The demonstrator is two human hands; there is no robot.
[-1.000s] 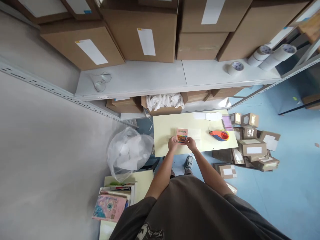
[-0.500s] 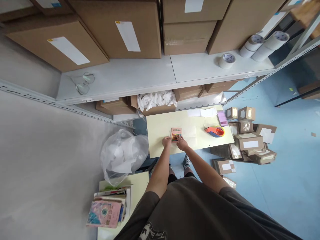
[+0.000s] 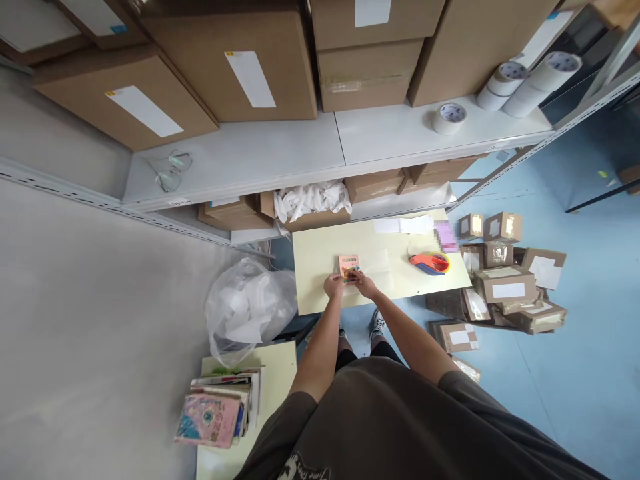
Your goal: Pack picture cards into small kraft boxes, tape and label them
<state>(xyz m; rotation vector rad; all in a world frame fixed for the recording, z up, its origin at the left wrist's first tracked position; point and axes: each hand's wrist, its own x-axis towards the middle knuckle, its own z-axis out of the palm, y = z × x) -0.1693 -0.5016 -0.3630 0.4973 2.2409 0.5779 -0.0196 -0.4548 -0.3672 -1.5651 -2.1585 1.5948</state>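
A small pink book [image 3: 349,259] with a colourful picture on its lower half lies at the table's middle, between my hands. My left hand [image 3: 333,285] grips its lower left edge, fingers closed. From the right, my right hand [image 3: 365,285] holds the lower corner, its fingers reaching over the picture. Beneath and beside the book is a pale, thin sheet [image 3: 377,267] on the cream table [image 3: 317,250]. Farther right on the same table rests a red and blue tape dispenser [image 3: 429,263].
White paper slips [image 3: 403,225] lie along the table's back edge. Cardboard boxes [image 3: 505,291] are piled on the floor at right. A shelf [image 3: 280,148] with tape rolls [image 3: 450,119] and glasses [image 3: 173,170] stands ahead. Left are a plastic bag [image 3: 250,303] and stacked books [image 3: 213,420].
The camera view has shifted slightly. My hands stay on the pink book, which has tilted a little, and more of its upper part shows plainly.
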